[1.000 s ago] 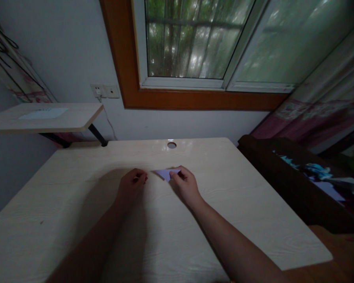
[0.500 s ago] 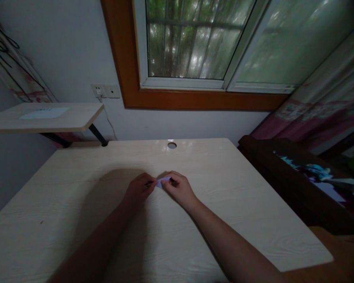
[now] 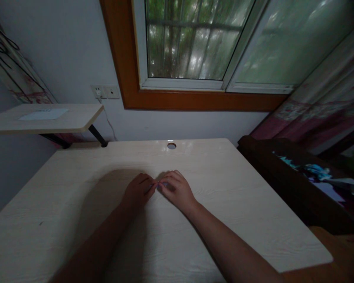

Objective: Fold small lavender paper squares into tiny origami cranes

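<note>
My left hand (image 3: 139,189) and my right hand (image 3: 177,188) meet fingertip to fingertip low over the middle of the pale wood-grain desk (image 3: 238,220). Between them they pinch a small piece of lilac paper (image 3: 164,183), apparently folded. Only a thin sliver of it shows, as the fingers cover most of it. Both hands are closed, with thumbs pressed against the forefingers.
A raised shelf (image 3: 85,122) on black legs stands at the desk's back left, a paper sheet (image 3: 44,114) on it. Near the back edge is a round cable hole (image 3: 171,146). To the right, a dark brown cabinet (image 3: 271,177) holds scraps and papers.
My right fingers have shifted over the lilac paper, and the fingertips of both hands have closed together. Less of the paper shows now than before.
</note>
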A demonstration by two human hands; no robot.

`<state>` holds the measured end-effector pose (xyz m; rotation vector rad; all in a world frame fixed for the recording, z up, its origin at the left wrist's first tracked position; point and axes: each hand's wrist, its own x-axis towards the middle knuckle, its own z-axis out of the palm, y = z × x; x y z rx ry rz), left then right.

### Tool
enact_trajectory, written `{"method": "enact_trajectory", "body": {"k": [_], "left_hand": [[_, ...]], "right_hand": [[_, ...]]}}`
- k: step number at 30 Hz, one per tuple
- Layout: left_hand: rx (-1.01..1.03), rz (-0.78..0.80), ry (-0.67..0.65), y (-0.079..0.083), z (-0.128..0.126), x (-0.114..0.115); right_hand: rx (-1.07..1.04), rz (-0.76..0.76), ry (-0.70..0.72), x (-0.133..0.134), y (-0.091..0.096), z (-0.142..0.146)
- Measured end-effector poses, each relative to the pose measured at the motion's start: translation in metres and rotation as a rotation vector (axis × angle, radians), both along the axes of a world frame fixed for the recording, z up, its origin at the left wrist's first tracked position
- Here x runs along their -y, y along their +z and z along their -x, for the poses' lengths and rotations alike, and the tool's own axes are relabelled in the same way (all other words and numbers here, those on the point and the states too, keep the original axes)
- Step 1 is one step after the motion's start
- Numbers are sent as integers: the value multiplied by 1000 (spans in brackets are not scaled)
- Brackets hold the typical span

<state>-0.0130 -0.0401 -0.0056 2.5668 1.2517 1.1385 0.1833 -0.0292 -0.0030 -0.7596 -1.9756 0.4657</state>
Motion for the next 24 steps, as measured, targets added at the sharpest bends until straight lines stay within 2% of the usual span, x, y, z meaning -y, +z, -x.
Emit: {"method": "enact_trajectory", "body": {"k": [5,9,18,20,24], "left_hand": [[-56,0,-9,3,0,1],[-1,4,3,4,2,1],[124,69,67,4,8,-2],[148,76,68,5,7,-1],[156,101,52,7,5,1]], "right_hand": [[42,-3,5,1,1,0],[19,11,-9,-1,3,-2],[-185,145,-279,-13,2,-20],[-200,176,-234,-11,3,-19],[-170,233,-33,-4,5,-9]]}}
